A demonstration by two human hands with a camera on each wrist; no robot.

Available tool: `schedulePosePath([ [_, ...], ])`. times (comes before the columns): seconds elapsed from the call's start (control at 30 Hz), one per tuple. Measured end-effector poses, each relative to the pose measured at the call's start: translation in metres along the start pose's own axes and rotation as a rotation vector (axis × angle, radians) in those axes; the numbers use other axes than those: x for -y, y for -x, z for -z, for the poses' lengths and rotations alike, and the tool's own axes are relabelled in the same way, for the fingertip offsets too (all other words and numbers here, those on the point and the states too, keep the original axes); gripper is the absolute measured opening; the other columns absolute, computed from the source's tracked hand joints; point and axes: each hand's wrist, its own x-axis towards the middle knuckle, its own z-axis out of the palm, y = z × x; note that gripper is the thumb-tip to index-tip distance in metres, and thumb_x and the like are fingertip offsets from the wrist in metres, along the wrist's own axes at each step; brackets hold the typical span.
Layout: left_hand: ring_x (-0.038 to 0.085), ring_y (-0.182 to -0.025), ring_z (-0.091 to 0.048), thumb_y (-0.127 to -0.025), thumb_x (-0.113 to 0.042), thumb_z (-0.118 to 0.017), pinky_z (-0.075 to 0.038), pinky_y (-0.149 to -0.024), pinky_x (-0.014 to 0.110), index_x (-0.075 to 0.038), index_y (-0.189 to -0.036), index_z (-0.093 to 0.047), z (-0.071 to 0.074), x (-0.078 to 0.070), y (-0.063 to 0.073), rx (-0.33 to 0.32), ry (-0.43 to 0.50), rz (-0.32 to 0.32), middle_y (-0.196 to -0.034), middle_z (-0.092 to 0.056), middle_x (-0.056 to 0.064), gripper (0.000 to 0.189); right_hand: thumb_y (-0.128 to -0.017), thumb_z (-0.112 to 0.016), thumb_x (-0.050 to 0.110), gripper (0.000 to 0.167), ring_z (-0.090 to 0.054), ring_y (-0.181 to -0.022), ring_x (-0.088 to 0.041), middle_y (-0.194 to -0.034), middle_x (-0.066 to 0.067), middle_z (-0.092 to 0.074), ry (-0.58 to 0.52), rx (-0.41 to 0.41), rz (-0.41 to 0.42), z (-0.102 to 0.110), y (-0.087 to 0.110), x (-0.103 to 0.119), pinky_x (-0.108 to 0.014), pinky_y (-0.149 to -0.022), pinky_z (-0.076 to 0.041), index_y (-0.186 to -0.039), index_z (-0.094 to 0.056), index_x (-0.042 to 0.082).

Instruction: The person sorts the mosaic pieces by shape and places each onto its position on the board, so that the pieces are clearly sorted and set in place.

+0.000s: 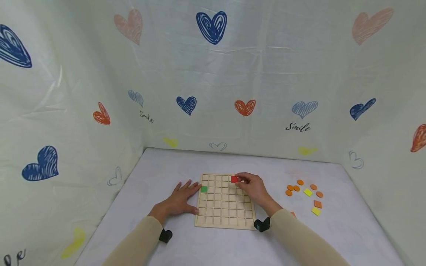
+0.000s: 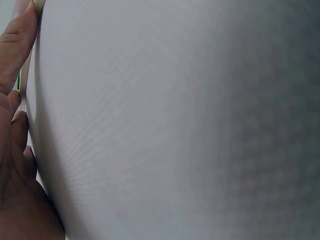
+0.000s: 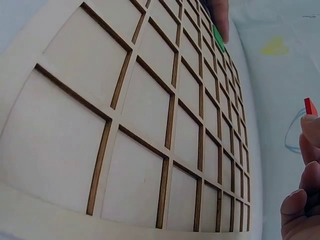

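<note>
Head view — your right hand [image 1: 254,187] pinched the red tile [image 1: 233,179], visible edges squared to the board [image 1: 225,212] — left hand [image 1: 179,199], fingers spread, touched its side.

soft, even light fills the head view, faintly glossing the backdrop [image 1: 269,74]. the left wrist view darkens and blurs rightward; the right wrist view bows the board [image 3: 145,110].
</note>
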Motion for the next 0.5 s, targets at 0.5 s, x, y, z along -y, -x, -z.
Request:
schedulePosePath([
  [0.5,0.032,-0.165,-0.01,-0.078,-0.057,-0.088,0.001,-0.134,0.056,-0.022,-0.167,-0.034,-0.001,0.001,-0.001,0.003,-0.007,0.008,-0.174,-0.03,0.003,0.109,-0.092,-0.081,0.008,0.025,-0.056,-0.083,-0.015,-0.096,0.0,-0.074,-0.007,0.034,0.019,-0.033,-0.01,0.004,-0.022,-0.068,-0.048,-0.117,-0.079,0.01],
])
